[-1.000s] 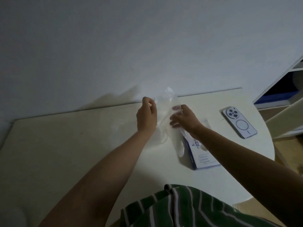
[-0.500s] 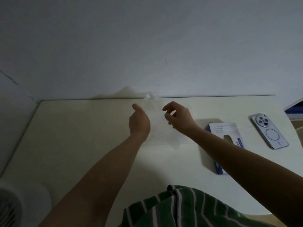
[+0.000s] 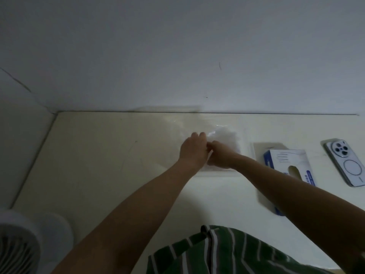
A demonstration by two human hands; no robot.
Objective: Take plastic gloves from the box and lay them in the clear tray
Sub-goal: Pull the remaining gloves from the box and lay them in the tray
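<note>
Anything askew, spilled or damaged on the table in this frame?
Nothing stands out. Both hands, left and right, press a plastic glove into the clear tray. The glove box and phone lie flat beside it.

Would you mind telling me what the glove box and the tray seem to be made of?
The white-and-blue glove box looks like matte printed cardboard, with folded edges and a die-cut oval slot. The clear tray seems thin glossy transparent plastic: the table shows through and its rim glints.
</note>
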